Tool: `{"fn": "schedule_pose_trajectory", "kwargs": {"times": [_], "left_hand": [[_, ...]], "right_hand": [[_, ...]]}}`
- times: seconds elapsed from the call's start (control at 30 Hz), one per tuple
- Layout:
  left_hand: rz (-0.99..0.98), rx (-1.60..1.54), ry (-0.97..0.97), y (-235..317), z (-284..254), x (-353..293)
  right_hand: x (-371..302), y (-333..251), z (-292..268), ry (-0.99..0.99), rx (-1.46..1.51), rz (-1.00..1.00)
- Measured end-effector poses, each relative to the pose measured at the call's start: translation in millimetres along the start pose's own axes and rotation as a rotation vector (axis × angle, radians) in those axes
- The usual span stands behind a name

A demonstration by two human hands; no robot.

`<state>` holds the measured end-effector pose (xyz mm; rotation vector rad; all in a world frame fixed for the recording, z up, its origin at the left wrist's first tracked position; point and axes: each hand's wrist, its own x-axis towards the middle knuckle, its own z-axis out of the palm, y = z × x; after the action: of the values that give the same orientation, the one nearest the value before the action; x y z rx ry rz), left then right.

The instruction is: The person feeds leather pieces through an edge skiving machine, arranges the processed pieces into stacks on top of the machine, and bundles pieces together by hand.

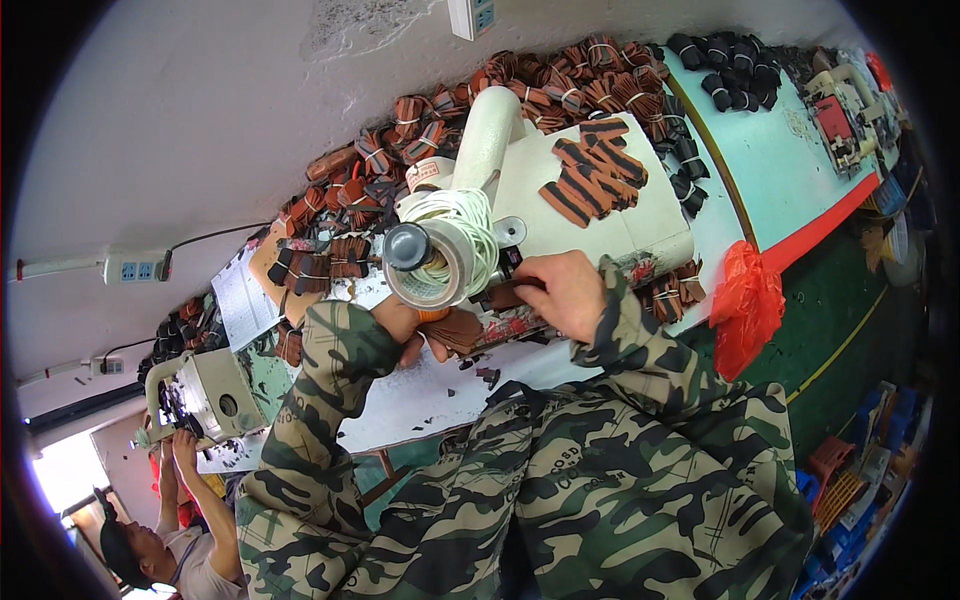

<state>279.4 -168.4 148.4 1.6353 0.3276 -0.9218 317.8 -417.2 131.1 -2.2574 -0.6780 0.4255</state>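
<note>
A cream sewing machine (600,215) stands on the pale worktable (770,170), with a spool of white thread (455,235) on top. My left hand (415,325) holds a brown leather piece (455,328) under the spool end of the machine. My right hand (562,290), in a camouflage sleeve, presses fingers on the same brown piece at the needle area. Loose brown and black striped leather pieces (595,180) lie on the machine's top.
Bundles of brown leather pieces (520,95) line the wall, and black bundles (730,65) lie farther right. A red plastic bag (745,305) hangs at the table edge. Another machine (845,115) stands at far right. At lower left another person's hands (180,445) work at a third machine (205,390).
</note>
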Motion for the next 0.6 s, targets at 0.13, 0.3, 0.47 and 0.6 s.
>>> {"fn": "schedule_pose_trajectory", "kwargs": {"times": [0.13, 0.3, 0.47, 0.6], "left_hand": [[0.004, -0.077, -0.023, 4, 3, -6], [0.113, -0.151, -0.019, -9, 6, 0], [0.043, -0.069, 0.089, 0, 18, 0], [-0.077, 0.057, -0.155, 18, 16, 13]], "right_hand": [[-8, 6, -16, -0.219, 0.525, 0.266], [-34, 13, 1, -0.398, 0.124, -0.168], [-23, -6, -9, -0.184, 0.326, 0.131], [-1, 5, 13, 0.052, 0.01, -0.136]]}}
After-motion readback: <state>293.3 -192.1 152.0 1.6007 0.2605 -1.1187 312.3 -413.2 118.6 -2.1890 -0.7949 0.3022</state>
